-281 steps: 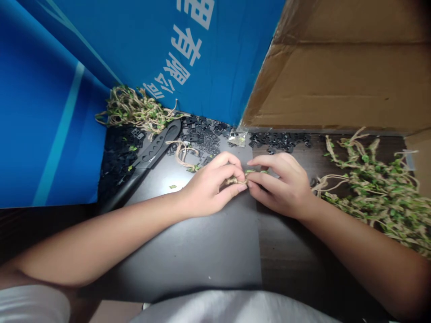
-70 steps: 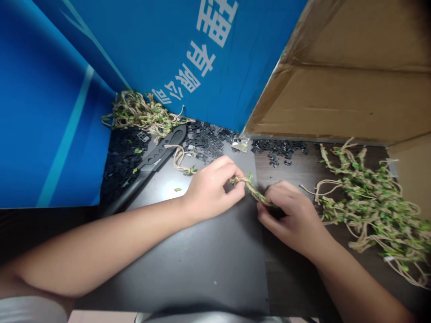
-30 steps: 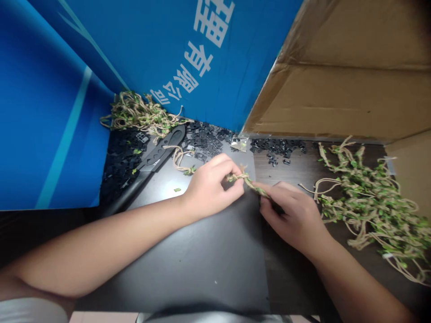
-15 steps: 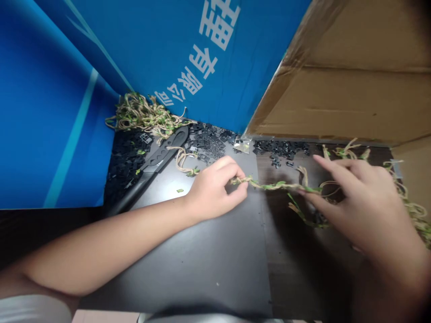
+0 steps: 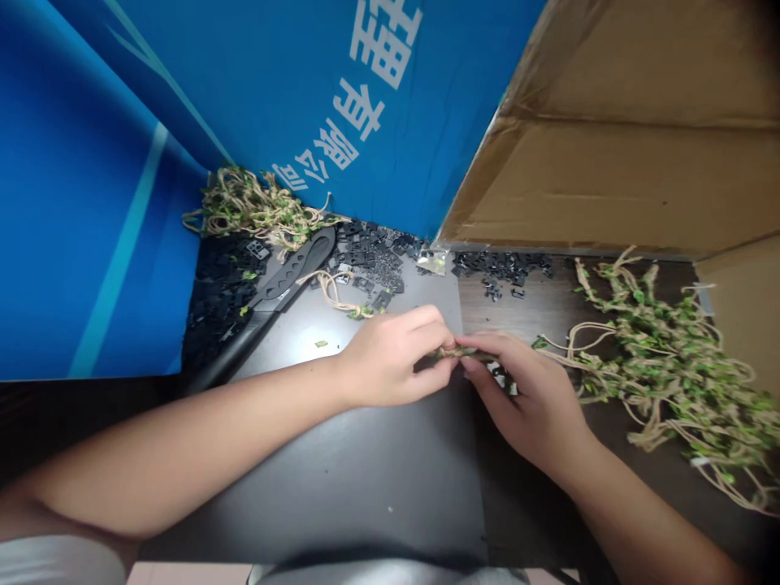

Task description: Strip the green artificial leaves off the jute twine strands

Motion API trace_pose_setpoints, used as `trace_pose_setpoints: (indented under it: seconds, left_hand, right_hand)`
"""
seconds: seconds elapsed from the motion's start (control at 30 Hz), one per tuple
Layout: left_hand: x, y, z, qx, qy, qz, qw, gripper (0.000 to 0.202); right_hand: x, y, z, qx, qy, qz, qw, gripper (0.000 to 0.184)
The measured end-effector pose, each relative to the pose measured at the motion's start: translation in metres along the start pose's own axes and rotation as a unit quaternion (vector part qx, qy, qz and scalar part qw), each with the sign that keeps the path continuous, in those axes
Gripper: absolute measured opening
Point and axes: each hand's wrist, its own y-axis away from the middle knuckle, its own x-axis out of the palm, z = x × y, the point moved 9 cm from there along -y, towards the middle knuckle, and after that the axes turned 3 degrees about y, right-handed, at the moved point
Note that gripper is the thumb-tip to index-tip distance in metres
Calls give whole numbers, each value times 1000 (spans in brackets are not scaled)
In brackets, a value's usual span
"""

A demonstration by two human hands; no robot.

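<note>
My left hand [image 5: 396, 357] and my right hand [image 5: 530, 394] meet over the dark table [image 5: 378, 471], fingertips almost touching. Both pinch the same short length of twine with green leaves [image 5: 463, 353], the left on its left end, the right on its right end. From under my right hand the twine runs right toward a tangled heap of leafy twine [image 5: 670, 374]. My right palm hides part of the cord.
A black knife-shaped tool [image 5: 277, 288] lies at the back left beside a loose twine piece [image 5: 335, 294]. Small black plastic parts [image 5: 371, 252] litter the back. Another twine pile [image 5: 256, 210] sits in the corner. A blue banner [image 5: 183, 122] and cardboard [image 5: 609, 162] wall in the table.
My right hand, which had stretched the twine out to the right, has come back left to meet my left hand. The left hand shifted slightly right and nearer.
</note>
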Motion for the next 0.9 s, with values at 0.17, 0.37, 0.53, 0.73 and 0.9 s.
trace_pose_setpoints:
  seconds: [0.17,0.37,0.53,0.73,0.9]
  left_hand:
    - [4,0,-3,2,-13,35,999,12]
    - [5,0,-6,10,-5,51,999,13]
    - [6,0,-4,10,-17,50,999,12]
    - [7,0,0,-3,17,60,998,13]
    - [6,0,3,-14,29,53,998,17]
  right_hand:
    - [0,1,-9,12,27,24,999,14]
    - [-2,4,-14,29,39,39,998,9]
    - [-3,5,-13,20,28,43,998,13]
    - [-4,4,-13,18,6,55,998,18]
    - [-2,5,-12,10,10,71,997,23]
